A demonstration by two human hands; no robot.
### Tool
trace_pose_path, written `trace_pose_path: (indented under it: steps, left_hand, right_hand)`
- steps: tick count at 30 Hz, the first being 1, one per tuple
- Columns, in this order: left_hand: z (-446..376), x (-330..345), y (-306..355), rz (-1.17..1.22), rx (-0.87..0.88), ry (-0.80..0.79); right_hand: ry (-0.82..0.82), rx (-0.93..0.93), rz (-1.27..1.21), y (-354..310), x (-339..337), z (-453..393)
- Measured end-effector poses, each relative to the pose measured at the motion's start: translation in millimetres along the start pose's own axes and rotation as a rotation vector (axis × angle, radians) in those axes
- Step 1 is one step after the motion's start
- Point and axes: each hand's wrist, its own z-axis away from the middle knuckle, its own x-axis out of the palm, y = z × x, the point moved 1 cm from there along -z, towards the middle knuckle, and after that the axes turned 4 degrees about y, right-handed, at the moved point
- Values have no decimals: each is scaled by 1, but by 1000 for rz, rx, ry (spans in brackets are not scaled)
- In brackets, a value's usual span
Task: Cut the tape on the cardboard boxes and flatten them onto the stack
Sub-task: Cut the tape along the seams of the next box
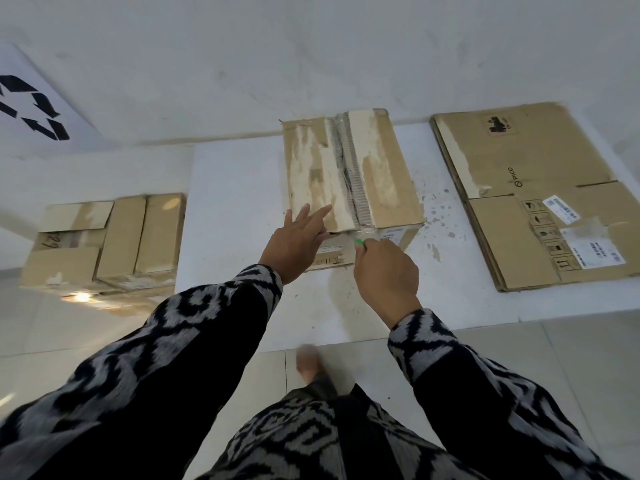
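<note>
One box [349, 174] on tabletop [235, 188], light, stiff; I flatten left hand [294, 242] fingers on lid, right hand [384, 271] fingers clamped on green cutter [359, 241] at taped seam.

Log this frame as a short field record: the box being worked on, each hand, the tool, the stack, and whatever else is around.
box in work: brown cardboard box with torn, clear-taped top seam, upright on the white mat
left hand: left hand, fingers straight, resting on the box's near top edge
right hand: right hand grips a green-tipped cutter at the seam's near end
stack: flattened brown cardboard sheets, right of the box, apart from it
waiting: unflattened cardboard boxes on the floor at left
other: recycling-symbol sign, far left
</note>
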Motion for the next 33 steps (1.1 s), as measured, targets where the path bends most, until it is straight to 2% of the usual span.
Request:
trace_pose_path:
  steps: [11,19,22,28,31,33]
  left_hand:
    - [1,3,-1,22,-2,10]
    - [2,2,2,23,25,42]
    - [3,2,2,6,49,53]
    - [5,3,-2,17,13,36]
    - [5,3,-9,56,-4,63]
    - [4,4,-10,81,-5,82]
  right_hand:
    - [-2,29,17,9,-2,-5]
    - [34,68,4,28,-2,-9]
    - [94,112,9,49,-5,-8]
    - [126,40,-119,66,2,4]
    - [181,220,-385,109,27,28]
    - [128,374,-460,138,48,24]
